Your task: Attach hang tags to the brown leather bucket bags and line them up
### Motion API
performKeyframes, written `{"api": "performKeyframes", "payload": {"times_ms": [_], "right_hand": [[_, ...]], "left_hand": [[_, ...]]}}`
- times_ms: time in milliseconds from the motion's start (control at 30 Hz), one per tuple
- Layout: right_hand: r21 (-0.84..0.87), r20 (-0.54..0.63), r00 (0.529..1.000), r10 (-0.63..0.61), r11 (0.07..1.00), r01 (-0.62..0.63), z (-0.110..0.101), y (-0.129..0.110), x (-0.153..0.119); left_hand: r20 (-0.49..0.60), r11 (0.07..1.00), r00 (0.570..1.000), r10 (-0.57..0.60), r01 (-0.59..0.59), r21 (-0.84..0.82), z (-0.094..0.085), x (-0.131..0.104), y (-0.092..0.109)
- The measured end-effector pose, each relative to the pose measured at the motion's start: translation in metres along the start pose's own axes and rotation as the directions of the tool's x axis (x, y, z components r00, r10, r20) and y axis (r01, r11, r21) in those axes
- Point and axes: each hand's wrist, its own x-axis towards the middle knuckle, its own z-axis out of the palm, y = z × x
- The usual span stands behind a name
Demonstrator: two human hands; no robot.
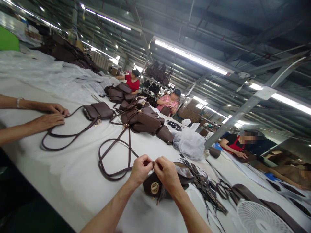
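Two bare hands meet over a white table (73,178). The left hand (142,169) and the right hand (167,171) are almost touching, with thumbs and fingers pinched close on a small dark bit (153,164). It is too small to tell what it is, or if it is part of the bag.

The dark brown bag (148,185) sits on the table just under the fingertips and off to their right. Its long side runs from left to right, across the front of the person. A round gold badge (155,188) on it faces the person. The top gapes on the right side, and gray lining (186,171) shows there. The right hand is nearer to the middle of the bag, and its wrist hides some of it. The left hand is up by the bag's left end.

A thin brown strap (100,158) lies in a loop on the table, to the left of the left hand. One end of the loop goes in close by that hand, but I can't tell if they touch.

Past the hands is a big heap of brown bags (145,120), with a clear plastic bag (189,142) beside it. More thin straps (206,184) lie in a pile to the right, near a white fan (262,218). Over on the left, another person's hands (52,121) are on the strap of a small brown bag (103,110).
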Motion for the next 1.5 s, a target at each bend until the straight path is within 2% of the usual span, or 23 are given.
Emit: {"api": "performKeyframes", "payload": {"times_ms": [200, 267, 333, 400, 467, 533, 567, 600, 633, 667, 733, 833, 867, 933, 1000, 1067, 1167, 1233, 1267, 1333, 1400, 1433, 1500], "right_hand": [[0.034, -0.047, 0.996, 0.081, 0.996, -0.079, -0.002, -0.002, 0.002], [0.119, -0.010, 0.983, 0.181, 0.977, -0.179, -0.003, -0.004, 0.003], [0.284, 0.096, 0.945, 0.312, 0.901, -0.327, -0.006, -0.005, 0.005], [0.536, 0.254, 0.892, 0.374, 0.713, -0.452, -0.013, -0.006, 0.005], [0.755, 0.380, 0.856, 0.352, 0.416, -0.506, -0.021, -0.005, 0.002], [0.851, 0.431, 0.849, 0.305, 0.176, -0.495, -0.030, -0.002, -0.003], [0.865, 0.434, 0.851, 0.295, 0.127, -0.485, -0.033, -0.001, -0.006], [0.873, 0.421, 0.859, 0.291, 0.127, -0.471, -0.035, 0.001, -0.008], [0.875, 0.399, 0.872, 0.284, 0.168, -0.454, -0.036, 0.002, -0.011], [0.867, 0.374, 0.889, 0.264, 0.241, -0.436, -0.036, 0.003, -0.014], [0.816, 0.321, 0.930, 0.178, 0.447, -0.367, -0.031, 0.002, -0.018], [0.609, 0.229, 0.973, -0.041, 0.786, -0.110, -0.020, -0.001, -0.022], [0.508, 0.205, 0.973, -0.107, 0.861, -0.012, -0.016, -0.003, -0.023], [0.313, 0.172, 0.968, -0.185, 0.942, 0.124, -0.010, -0.006, -0.026], [0.197, 0.137, 0.970, -0.201, 0.965, 0.172, -0.006, -0.008, -0.027], [0.161, 0.076, 0.982, -0.172, 0.974, 0.158, -0.005, -0.010, -0.028], [0.184, -0.040, 0.998, -0.053, 0.981, 0.059, -0.011, -0.012, -0.022], [0.280, -0.114, 0.991, 0.076, 0.959, -0.041, -0.015, -0.013, -0.014], [0.376, -0.122, 0.981, 0.150, 0.922, -0.094, -0.017, -0.013, -0.009], [0.594, -0.057, 0.957, 0.283, 0.781, -0.195, -0.020, -0.014, 0.001], [0.694, 0.007, 0.943, 0.333, 0.677, -0.244, -0.022, -0.015, 0.009], [0.674, 0.000, 0.948, 0.317, 0.701, -0.235, -0.022, -0.016, 0.012], [0.501, -0.032, 0.977, 0.209, 0.850, -0.166, -0.022, -0.017, 0.018]], "left_hand": [[0.057, 0.983, 0.997, -0.046, 0.056, -0.175, -0.003, -0.002, 0.005], [0.101, 0.954, 0.992, -0.071, 0.097, -0.285, -0.003, -0.003, 0.008], [0.148, 0.901, 0.983, -0.111, 0.163, -0.403, -0.002, -0.004, 0.009], [0.209, 0.813, 0.967, -0.143, 0.235, -0.533, -0.001, -0.005, 0.008], [0.274, 0.680, 0.946, -0.173, 0.316, -0.661, -0.001, -0.006, 0.006], [0.312, 0.548, 0.923, -0.223, 0.384, -0.744, -0.002, -0.008, 0.003], [0.312, 0.498, 0.916, -0.251, 0.399, -0.770, -0.002, -0.008, 0.001], [0.304, 0.463, 0.912, -0.275, 0.403, -0.790, -0.003, -0.009, -0.002], [0.295, 0.438, 0.910, -0.292, 0.401, -0.804, -0.003, -0.010, -0.004], [0.282, 0.421, 0.909, -0.305, 0.395, -0.816, -0.003, -0.010, -0.006], [0.274, 0.395, 0.904, -0.327, 0.394, -0.830, -0.002, -0.011, -0.009], [0.302, 0.387, 0.892, -0.335, 0.423, -0.819, 0.000, -0.013, -0.010], [0.311, 0.390, 0.894, -0.322, 0.424, -0.817, 0.000, -0.013, -0.010], [0.316, 0.397, 0.903, -0.291, 0.414, -0.819, 0.001, -0.014, -0.009], [0.314, 0.410, 0.908, -0.278, 0.407, -0.816, 0.002, -0.015, -0.009], [0.308, 0.418, 0.902, -0.301, 0.415, -0.808, 0.003, -0.015, -0.010], [0.279, 0.406, 0.887, -0.368, 0.423, -0.810, 0.004, -0.012, -0.013], [0.271, 0.402, 0.878, -0.395, 0.430, -0.809, 0.004, -0.011, -0.013], [0.272, 0.400, 0.876, -0.397, 0.432, -0.808, 0.004, -0.012, -0.013], [0.276, 0.386, 0.875, -0.398, 0.433, -0.815, 0.005, -0.013, -0.013], [0.283, 0.357, 0.869, -0.406, 0.435, -0.826, 0.005, -0.014, -0.012], [0.285, 0.347, 0.870, -0.404, 0.433, -0.832, 0.004, -0.015, -0.012], [0.282, 0.347, 0.880, -0.384, 0.420, -0.839, 0.001, -0.015, -0.013]]}}
